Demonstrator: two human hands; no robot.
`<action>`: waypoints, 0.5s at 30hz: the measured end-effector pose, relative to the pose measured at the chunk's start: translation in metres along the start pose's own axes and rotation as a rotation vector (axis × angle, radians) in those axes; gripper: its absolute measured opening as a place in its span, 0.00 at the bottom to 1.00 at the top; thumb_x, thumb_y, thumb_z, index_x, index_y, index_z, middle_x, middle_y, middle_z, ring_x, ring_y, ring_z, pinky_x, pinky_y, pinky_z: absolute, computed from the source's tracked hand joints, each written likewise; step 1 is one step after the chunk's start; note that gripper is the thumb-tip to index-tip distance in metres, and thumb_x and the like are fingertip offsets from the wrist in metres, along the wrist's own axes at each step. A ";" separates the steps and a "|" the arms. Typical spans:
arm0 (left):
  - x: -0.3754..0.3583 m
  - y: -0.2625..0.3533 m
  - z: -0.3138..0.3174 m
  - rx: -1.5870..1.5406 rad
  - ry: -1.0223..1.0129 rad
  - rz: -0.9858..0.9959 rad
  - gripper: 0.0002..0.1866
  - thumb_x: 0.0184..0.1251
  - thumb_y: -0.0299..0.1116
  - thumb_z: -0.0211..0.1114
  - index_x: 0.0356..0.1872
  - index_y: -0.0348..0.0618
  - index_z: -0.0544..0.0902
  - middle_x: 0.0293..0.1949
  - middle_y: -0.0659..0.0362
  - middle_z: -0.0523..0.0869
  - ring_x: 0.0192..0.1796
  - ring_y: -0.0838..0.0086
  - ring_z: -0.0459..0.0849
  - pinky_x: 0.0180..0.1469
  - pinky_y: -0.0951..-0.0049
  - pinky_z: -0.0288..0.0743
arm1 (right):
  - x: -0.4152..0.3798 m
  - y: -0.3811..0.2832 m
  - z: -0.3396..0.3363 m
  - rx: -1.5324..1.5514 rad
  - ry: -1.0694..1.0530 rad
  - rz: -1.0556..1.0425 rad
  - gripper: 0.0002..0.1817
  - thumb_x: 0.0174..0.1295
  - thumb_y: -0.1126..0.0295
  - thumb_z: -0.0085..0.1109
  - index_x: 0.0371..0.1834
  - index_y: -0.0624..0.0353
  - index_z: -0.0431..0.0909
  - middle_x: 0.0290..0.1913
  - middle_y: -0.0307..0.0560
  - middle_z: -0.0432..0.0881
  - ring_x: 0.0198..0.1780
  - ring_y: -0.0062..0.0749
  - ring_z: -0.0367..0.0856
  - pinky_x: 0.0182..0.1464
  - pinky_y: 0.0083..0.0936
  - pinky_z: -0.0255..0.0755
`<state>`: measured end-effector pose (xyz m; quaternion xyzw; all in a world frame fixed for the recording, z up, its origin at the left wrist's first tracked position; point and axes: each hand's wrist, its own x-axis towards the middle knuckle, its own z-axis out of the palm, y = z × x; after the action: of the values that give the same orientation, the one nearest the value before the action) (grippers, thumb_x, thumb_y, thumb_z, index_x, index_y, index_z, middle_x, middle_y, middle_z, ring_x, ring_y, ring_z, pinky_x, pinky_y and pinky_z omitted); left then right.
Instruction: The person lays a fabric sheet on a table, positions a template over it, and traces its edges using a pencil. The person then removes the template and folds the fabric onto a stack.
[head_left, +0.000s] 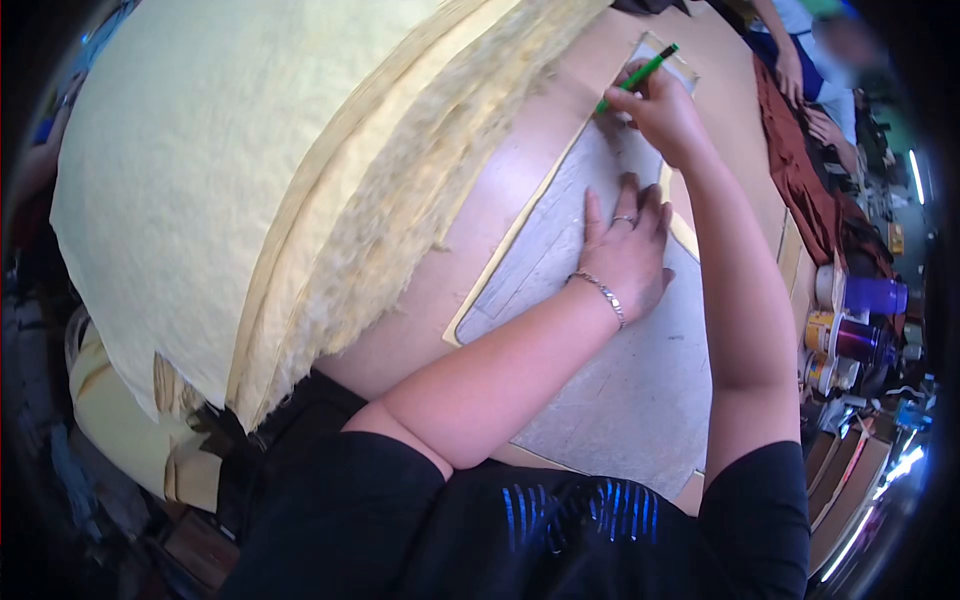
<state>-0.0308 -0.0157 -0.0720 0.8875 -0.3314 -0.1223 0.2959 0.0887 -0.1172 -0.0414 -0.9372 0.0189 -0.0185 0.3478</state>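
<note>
My left hand [632, 240] lies flat with fingers spread on a grey sheet pattern [560, 260], a ring and a chain bracelet [600, 290] on it. Beneath the pattern, a pale yellow sheet [478, 300] shows as a narrow border along its edges. Farther up, my right hand [655, 108] grips a green pen [640, 75], its lower end close to the pattern's left edge near the narrow top. Whether the tip touches the sheet I cannot make out.
Left of the pattern, a large stack of cream sheets [210, 160] with ragged, fibrous edges covers the tan table [420, 340]. Dark red cloth [800, 180] hangs at the right, near another person's hands [822, 125]. Tubs [822, 330] and a purple container [875, 295] stand at the right.
</note>
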 end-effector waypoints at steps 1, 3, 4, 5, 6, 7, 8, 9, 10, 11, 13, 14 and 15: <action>0.001 0.001 -0.007 0.000 -0.058 -0.009 0.34 0.57 0.46 0.52 0.62 0.39 0.54 0.66 0.54 0.48 0.68 0.58 0.39 0.60 0.38 0.35 | 0.015 0.011 -0.003 0.043 0.065 0.016 0.12 0.49 0.68 0.60 0.34 0.61 0.73 0.27 0.43 0.77 0.30 0.27 0.75 0.34 0.23 0.68; 0.001 0.000 -0.004 0.019 -0.013 -0.003 0.34 0.57 0.46 0.52 0.62 0.40 0.54 0.66 0.55 0.48 0.68 0.58 0.39 0.60 0.37 0.36 | 0.040 0.030 -0.007 0.007 0.226 0.002 0.13 0.48 0.67 0.60 0.34 0.62 0.73 0.27 0.45 0.78 0.30 0.31 0.76 0.34 0.26 0.69; 0.000 0.001 0.000 0.026 0.008 0.004 0.34 0.57 0.46 0.52 0.62 0.40 0.55 0.66 0.55 0.48 0.68 0.58 0.39 0.59 0.37 0.37 | 0.050 0.039 -0.005 -0.072 0.321 -0.018 0.13 0.49 0.67 0.60 0.34 0.63 0.74 0.27 0.46 0.78 0.30 0.31 0.76 0.34 0.27 0.69; 0.000 0.002 0.001 0.032 0.009 0.004 0.34 0.57 0.46 0.52 0.62 0.40 0.55 0.66 0.55 0.48 0.68 0.58 0.40 0.59 0.37 0.37 | 0.054 0.044 -0.006 -0.154 0.418 -0.038 0.13 0.49 0.67 0.60 0.33 0.63 0.74 0.28 0.46 0.78 0.30 0.31 0.77 0.35 0.27 0.69; 0.001 0.002 0.000 0.039 0.011 0.004 0.34 0.57 0.46 0.52 0.62 0.40 0.55 0.66 0.55 0.48 0.68 0.58 0.40 0.59 0.36 0.37 | 0.050 0.044 -0.008 -0.057 0.477 -0.057 0.13 0.49 0.67 0.60 0.33 0.64 0.74 0.28 0.47 0.78 0.30 0.31 0.76 0.35 0.26 0.69; 0.001 0.002 0.000 0.045 0.013 -0.001 0.34 0.57 0.47 0.52 0.62 0.40 0.55 0.66 0.55 0.48 0.68 0.58 0.40 0.59 0.36 0.38 | 0.040 0.041 -0.008 0.042 0.531 -0.080 0.13 0.49 0.66 0.60 0.32 0.65 0.74 0.28 0.48 0.78 0.30 0.30 0.76 0.35 0.25 0.69; 0.001 0.002 0.002 0.075 0.033 0.012 0.34 0.57 0.48 0.52 0.62 0.41 0.56 0.66 0.54 0.48 0.68 0.57 0.41 0.58 0.35 0.38 | 0.027 0.039 -0.009 0.141 0.580 -0.105 0.14 0.49 0.66 0.61 0.31 0.66 0.74 0.28 0.48 0.78 0.30 0.29 0.76 0.35 0.25 0.69; 0.000 0.002 0.002 0.076 0.035 0.021 0.35 0.56 0.48 0.52 0.62 0.41 0.56 0.66 0.54 0.49 0.68 0.57 0.41 0.58 0.35 0.38 | 0.008 0.041 -0.012 0.234 0.566 -0.090 0.13 0.50 0.66 0.60 0.29 0.67 0.74 0.27 0.47 0.78 0.30 0.28 0.76 0.35 0.24 0.68; -0.001 0.002 0.001 0.079 0.037 0.031 0.35 0.56 0.49 0.52 0.62 0.41 0.56 0.66 0.54 0.49 0.68 0.57 0.41 0.58 0.35 0.38 | -0.016 0.042 -0.017 0.329 0.552 -0.076 0.13 0.50 0.66 0.60 0.27 0.68 0.74 0.26 0.47 0.78 0.30 0.27 0.75 0.34 0.23 0.68; -0.001 0.002 0.001 0.081 0.040 0.041 0.35 0.56 0.49 0.53 0.62 0.41 0.56 0.66 0.54 0.49 0.68 0.57 0.41 0.58 0.35 0.38 | -0.047 0.038 -0.023 0.389 0.552 -0.017 0.12 0.52 0.67 0.59 0.28 0.68 0.74 0.27 0.45 0.78 0.30 0.25 0.75 0.34 0.22 0.68; 0.000 0.001 0.004 0.109 0.055 0.048 0.36 0.55 0.51 0.53 0.62 0.41 0.56 0.65 0.54 0.50 0.68 0.56 0.41 0.57 0.34 0.39 | -0.105 0.039 -0.029 0.542 0.635 0.067 0.10 0.54 0.69 0.57 0.29 0.66 0.73 0.27 0.42 0.76 0.29 0.22 0.73 0.32 0.19 0.67; 0.002 0.000 0.004 0.114 0.048 0.046 0.36 0.55 0.51 0.53 0.62 0.41 0.56 0.65 0.54 0.50 0.68 0.56 0.41 0.58 0.34 0.39 | -0.126 0.050 -0.025 0.635 0.721 0.095 0.08 0.55 0.70 0.56 0.30 0.65 0.72 0.27 0.39 0.75 0.28 0.19 0.72 0.31 0.17 0.66; 0.002 0.002 0.003 0.124 0.039 0.040 0.37 0.55 0.52 0.53 0.62 0.41 0.57 0.65 0.54 0.50 0.68 0.56 0.41 0.58 0.34 0.39 | -0.146 0.058 -0.023 0.633 0.758 0.126 0.08 0.56 0.70 0.56 0.30 0.63 0.70 0.26 0.39 0.74 0.27 0.17 0.70 0.31 0.15 0.65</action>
<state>-0.0316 -0.0193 -0.0732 0.8996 -0.3503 -0.0780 0.2490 -0.0592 -0.1691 -0.0653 -0.7099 0.1942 -0.3417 0.5844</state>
